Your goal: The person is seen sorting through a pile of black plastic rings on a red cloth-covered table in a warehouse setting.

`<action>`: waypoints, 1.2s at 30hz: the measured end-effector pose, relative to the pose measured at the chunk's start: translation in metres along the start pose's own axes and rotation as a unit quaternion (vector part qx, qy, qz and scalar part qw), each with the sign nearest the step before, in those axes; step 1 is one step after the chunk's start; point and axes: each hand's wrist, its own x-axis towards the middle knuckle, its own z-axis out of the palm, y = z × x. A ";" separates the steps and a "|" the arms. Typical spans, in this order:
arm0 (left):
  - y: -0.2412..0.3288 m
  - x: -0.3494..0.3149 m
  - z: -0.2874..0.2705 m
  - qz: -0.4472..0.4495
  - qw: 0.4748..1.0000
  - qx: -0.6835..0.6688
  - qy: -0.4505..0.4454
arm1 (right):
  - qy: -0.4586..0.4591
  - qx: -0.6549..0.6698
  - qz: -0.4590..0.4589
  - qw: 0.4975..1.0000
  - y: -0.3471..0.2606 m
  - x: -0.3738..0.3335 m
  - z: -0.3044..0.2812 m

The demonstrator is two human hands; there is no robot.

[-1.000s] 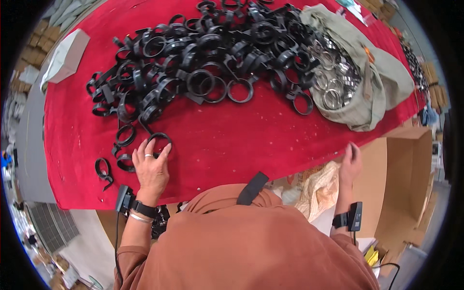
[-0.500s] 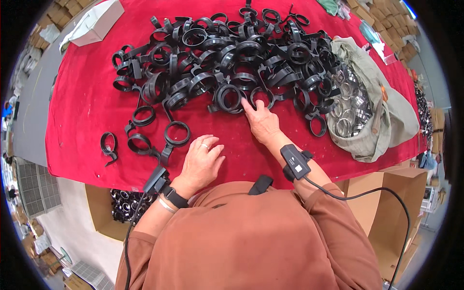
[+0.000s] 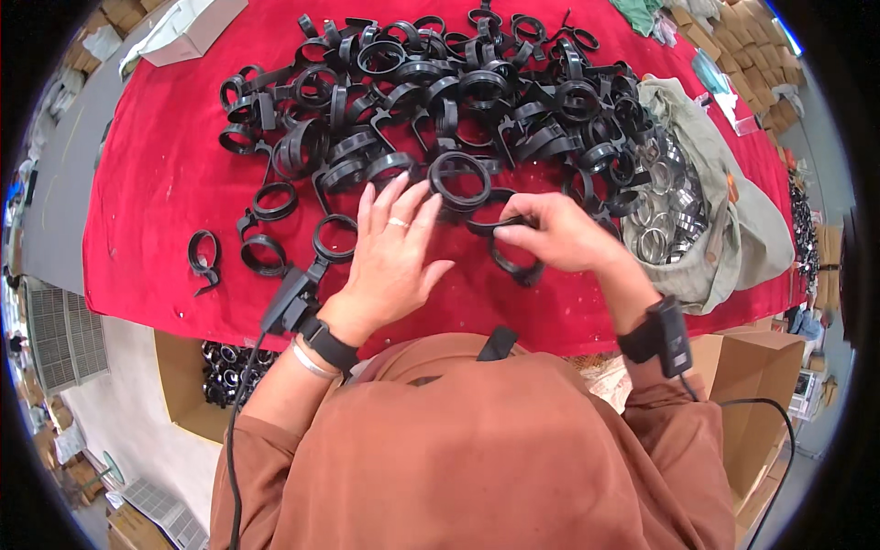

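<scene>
My right hand (image 3: 561, 231) is closed, thumb and fingers pinching a black plastic ring (image 3: 522, 275) that hangs tilted just above the red cloth. My left hand (image 3: 390, 252) is open with its fingers spread, palm down. Its fingertips are beside a thick black ring (image 3: 460, 203) at the near edge of a large heap of black plastic rings with tabs (image 3: 380, 58). Whether those fingertips touch that thick ring I cannot tell. Left of this hand, several loose rings lie on the cloth, among them one (image 3: 266, 266) near my wrist and a lone one (image 3: 203, 252) farther out.
The red cloth (image 3: 147, 183) covers the table. To the right, a greyish-green cloth bag (image 3: 742, 220) lies open around shiny metal rings (image 3: 653, 243). A white box (image 3: 197, 32) stands at the far left. Below the table edge are cardboard boxes, one (image 3: 188, 403) holding dark rings.
My right hand has moved right and nearer from the heap, taking a black ring with it. My left hand has reached forward to the heap's edge, its fingers spreading.
</scene>
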 end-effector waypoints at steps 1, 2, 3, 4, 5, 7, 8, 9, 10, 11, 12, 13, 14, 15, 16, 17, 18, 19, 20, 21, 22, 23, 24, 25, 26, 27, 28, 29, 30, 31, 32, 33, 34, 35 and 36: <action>0.003 0.007 -0.001 0.025 0.999 0.009 -0.021 | -0.047 0.093 0.006 0.995 -0.002 0.001 -0.009; 0.005 0.013 0.001 0.045 0.998 0.009 -0.031 | -0.106 0.147 0.032 0.983 -0.010 0.003 -0.019; 0.006 0.016 0.005 0.052 0.998 0.008 -0.038 | -0.122 0.181 0.033 0.975 -0.010 0.004 -0.022; 0.005 0.019 0.009 0.057 0.997 0.008 -0.045 | -0.140 0.214 0.033 0.966 -0.010 0.007 -0.023; 0.004 0.022 0.010 0.058 0.997 0.008 -0.046 | -0.161 0.266 0.079 0.947 -0.003 0.011 -0.024; 0.001 0.027 0.012 0.056 0.997 -0.004 -0.048 | -0.142 0.296 0.098 0.939 0.002 0.010 -0.026; -0.002 0.028 0.014 0.054 0.997 -0.003 -0.049 | -0.112 0.321 0.103 0.935 0.008 0.011 -0.022; -0.005 0.028 0.017 -0.080 0.974 -0.172 -0.125 | -0.113 0.322 0.101 0.935 0.012 0.011 -0.019; -0.007 0.028 0.019 -0.208 0.899 -0.332 -0.194 | -0.068 0.369 0.100 0.922 0.015 0.009 -0.017; -0.009 0.026 0.022 -0.238 0.839 -0.459 -0.167 | -0.023 0.414 0.097 0.905 0.019 0.007 -0.016; -0.012 0.025 0.022 -0.238 0.840 -0.458 -0.167 | -0.023 0.415 0.096 0.905 0.022 0.006 -0.014; -0.014 0.023 0.021 -0.274 0.786 -0.531 -0.158 | -0.006 0.447 0.080 0.891 0.025 0.005 -0.012; -0.014 0.021 0.019 -0.307 0.724 -0.600 -0.146 | 0.010 0.478 0.064 0.876 0.026 0.004 -0.011; -0.014 0.020 0.016 -0.338 0.699 -0.612 -0.147 | -0.014 0.499 0.055 0.865 0.026 0.000 -0.014; -0.013 0.018 0.016 -0.339 0.700 -0.611 -0.146 | -0.016 0.500 0.055 0.864 0.029 0.000 -0.013; -0.012 0.016 0.018 -0.340 0.680 -0.635 -0.135 | -0.007 0.500 0.062 0.864 0.033 0.000 -0.011; -0.012 0.014 0.020 -0.339 0.660 -0.659 -0.124 | 0.001 0.500 0.069 0.863 0.036 0.000 -0.009; -0.011 0.013 0.022 -0.340 0.660 -0.659 -0.123 | 0.000 0.500 0.069 0.863 0.034 0.000 -0.006; -0.011 0.012 0.023 -0.327 0.658 -0.668 -0.117 | 0.024 0.502 0.075 0.861 0.032 -0.001 -0.003; -0.011 0.011 0.024 -0.313 0.656 -0.678 -0.110 | 0.048 0.502 0.082 0.859 0.031 -0.002 -0.001; -0.010 0.011 0.024 -0.313 0.656 -0.678 -0.110 | 0.048 0.502 0.082 0.859 0.031 -0.002 0.000; -0.010 0.011 0.024 -0.319 0.650 -0.680 -0.111 | 0.053 0.507 0.084 0.856 0.032 -0.002 0.001; -0.010 0.011 0.024 -0.324 0.645 -0.683 -0.112 | 0.057 0.511 0.085 0.853 0.033 -0.002 0.002; -0.009 0.010 0.024 -0.325 0.644 -0.684 -0.112 | 0.057 0.511 0.086 0.853 0.030 -0.002 0.003; -0.009 0.009 0.024 -0.335 0.642 -0.681 -0.105 | 0.066 0.512 0.088 0.852 0.026 -0.001 0.005; -0.008 0.008 0.024 -0.345 0.641 -0.678 -0.098 | 0.076 0.513 0.089 0.850 0.024 -0.001 0.007; -0.008 0.007 0.024 -0.346 0.640 -0.679 -0.098 | 0.076 0.513 0.090 0.850 0.025 -0.001 0.008; -0.009 0.006 0.026 -0.349 0.634 -0.683 -0.098 | 0.072 0.520 0.088 0.847 0.026 0.000 0.009; -0.009 0.004 0.027 -0.352 0.628 -0.687 -0.097 | 0.068 0.527 0.086 0.843 0.028 0.002 0.011; -0.008 0.003 0.027 -0.353 0.629 -0.687 -0.096 | 0.066 0.527 0.086 0.843 0.029 0.002 0.012; -0.006 0.001 0.027 -0.342 0.631 -0.689 -0.094 | 0.066 0.534 0.094 0.838 0.031 0.001 0.013; -0.005 0.000 0.027 -0.332 0.634 -0.692 -0.093 | 0.066 0.541 0.102 0.832 0.031 0.001 0.015; -0.005 -0.004 0.030 -0.334 0.634 -0.692 -0.091 | 0.063 0.541 0.102 0.832 0.031 0.001 0.019; -0.006 -0.007 0.033 -0.336 0.623 -0.701 -0.089 | 0.082 0.544 0.132 0.825 0.030 0.001 0.024; -0.005 -0.010 0.034 -0.337 0.611 -0.711 -0.087 | 0.100 0.546 0.162 0.816 0.030 0.001 0.030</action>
